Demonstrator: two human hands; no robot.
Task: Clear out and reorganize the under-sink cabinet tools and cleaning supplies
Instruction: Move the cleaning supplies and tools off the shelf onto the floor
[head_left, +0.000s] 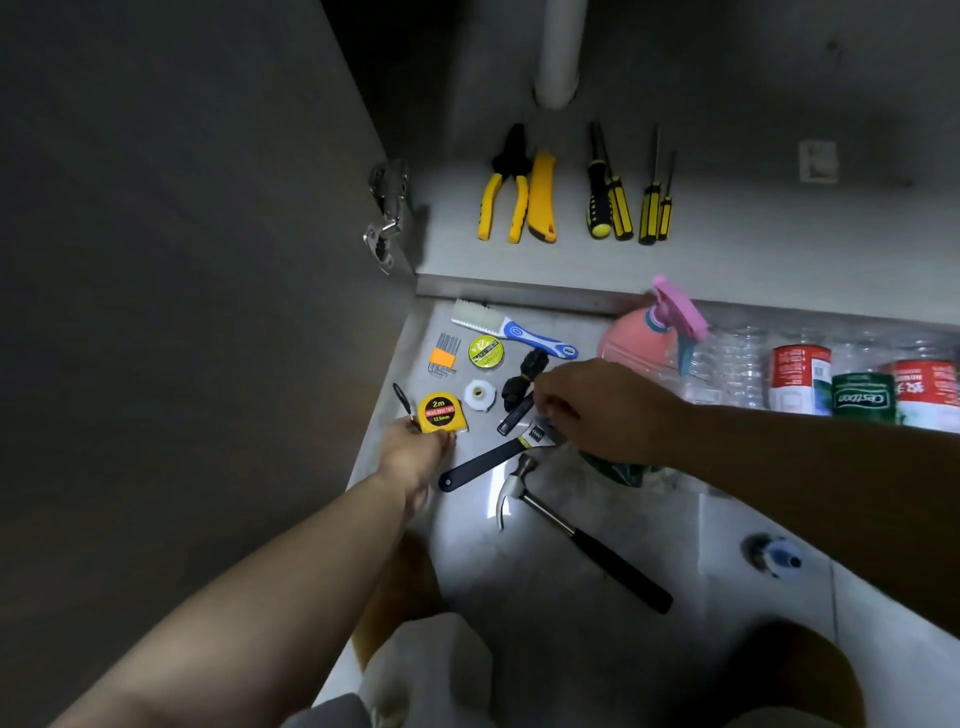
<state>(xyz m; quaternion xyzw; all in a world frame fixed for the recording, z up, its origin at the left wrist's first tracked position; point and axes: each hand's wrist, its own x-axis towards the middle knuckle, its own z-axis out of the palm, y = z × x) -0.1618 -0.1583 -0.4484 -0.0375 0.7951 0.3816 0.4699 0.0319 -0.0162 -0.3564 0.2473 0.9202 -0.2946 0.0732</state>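
The step in hand is sorting: the pliers, utility knife and screwdrivers lie in a row on the cabinet floor, while the smaller items are spread on the tiled floor in front of it. Your left hand pinches the yellow tape measure at its lower edge, at the left of the spread. Your right hand reaches across with fingers curled down over the jaw end of the adjustable wrench; whether it has closed on the wrench cannot be told, because the hand hides its own fingertips. The claw hammer lies just beside the wrench, head toward it. The hex keys, scrub brush and pink spray bottle lie beyond. For the next move, secure the wrench clear of the hammer head, lift both items, and set them on the cabinet floor in line with the row, handles toward you.
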